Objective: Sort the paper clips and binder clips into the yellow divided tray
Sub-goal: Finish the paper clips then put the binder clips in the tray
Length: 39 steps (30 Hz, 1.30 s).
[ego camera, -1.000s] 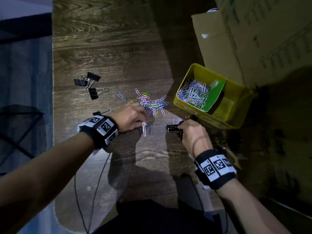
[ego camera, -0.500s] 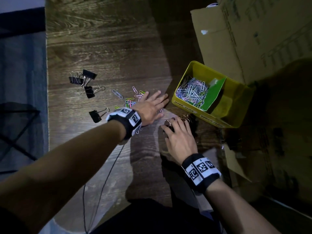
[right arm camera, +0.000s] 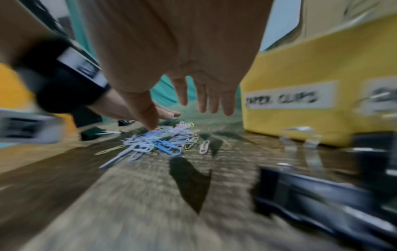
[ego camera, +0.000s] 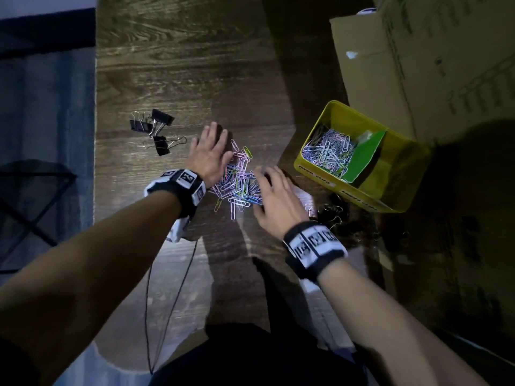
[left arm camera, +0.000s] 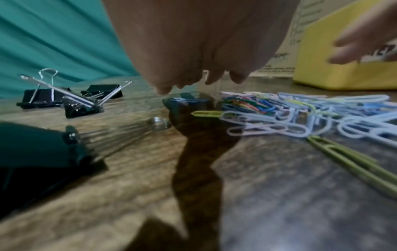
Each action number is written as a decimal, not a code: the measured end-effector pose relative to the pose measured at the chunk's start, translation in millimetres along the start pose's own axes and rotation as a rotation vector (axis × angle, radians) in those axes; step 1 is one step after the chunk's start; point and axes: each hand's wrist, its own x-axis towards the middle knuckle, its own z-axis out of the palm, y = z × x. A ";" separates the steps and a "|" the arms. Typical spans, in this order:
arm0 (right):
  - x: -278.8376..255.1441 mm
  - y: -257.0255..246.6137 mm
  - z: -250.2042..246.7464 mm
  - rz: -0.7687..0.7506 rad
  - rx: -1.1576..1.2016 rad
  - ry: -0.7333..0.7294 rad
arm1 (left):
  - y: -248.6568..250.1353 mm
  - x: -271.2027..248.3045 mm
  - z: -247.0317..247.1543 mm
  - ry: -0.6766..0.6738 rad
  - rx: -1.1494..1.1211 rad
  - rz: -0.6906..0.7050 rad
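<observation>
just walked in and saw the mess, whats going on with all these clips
A person is sorting clips on a wooden table. Both hands are flat and open, the left hand and right hand on either side of a loose pile of coloured paper clips, seemingly raking it together. The yellow divided tray already has paper clips in one compartment; the other is too shadowed to read. A few black binder clips lie apart to the left, with more in shadow by the tray.
</observation>
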 end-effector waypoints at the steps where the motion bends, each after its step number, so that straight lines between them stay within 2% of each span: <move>1: 11.9 -2.3 0.8 0.010 0.020 -0.036 | 2.9 -2.4 4.0 -0.039 0.015 0.013; 3: 31.0 -3.2 1.2 0.044 0.038 -0.076 | 8.7 -14.5 14.3 -0.099 0.011 0.035; 6: 55.3 -1.0 -2.9 0.030 0.022 -0.095 | 12.6 -45.4 31.5 -0.075 -0.043 0.068; 9: 76.3 0.8 -6.6 -0.016 -0.008 -0.167 | 9.8 -75.3 44.6 -0.110 -0.026 0.162; 11: 81.0 1.7 -2.5 -0.041 -0.034 -0.232 | 3.0 -86.3 45.2 -0.110 -0.100 0.223; 13: 72.0 2.7 7.1 -0.066 -0.088 -0.269 | -4.5 -84.3 37.7 -0.048 -0.172 0.250; 16: 42.5 1.0 23.6 -0.101 -0.116 -0.254 | -7.1 -59.3 21.0 -0.022 -0.160 0.190; 20: 2.3 -0.1 36.9 -0.129 -0.028 -0.257 | 11.1 -29.8 14.6 -0.178 -0.040 0.192; 22: -15.2 2.7 42.5 -0.128 0.042 -0.173 | 12.8 -34.4 22.8 -0.225 0.026 0.212; 25: -26.3 11.1 48.9 0.001 0.068 0.008 | 3.9 -62.2 38.6 -0.193 -0.005 0.285; 27: -27.2 15.3 52.2 0.103 0.034 0.007 | -0.6 -85.6 49.8 -0.159 -0.039 0.331; 29: -28.2 14.3 55.1 0.132 -0.002 -0.057 | -2.7 -103.7 57.4 -0.105 -0.094 0.347; 31: -31.2 9.9 58.4 0.113 -0.033 -0.104 | -5.9 -114.2 59.3 0.001 -0.174 0.278; 33: -35.1 4.8 59.5 0.093 -0.046 -0.125 | -8.4 -120.0 60.1 0.092 -0.261 0.130; 35: -38.0 -1.3 61.3 0.071 -0.029 -0.144 | -4.6 -126.0 64.2 0.067 -0.286 0.034; 39: -49.0 -14.1 68.5 0.021 0.034 -0.131 | 18.3 -140.8 81.6 -0.020 -0.255 0.054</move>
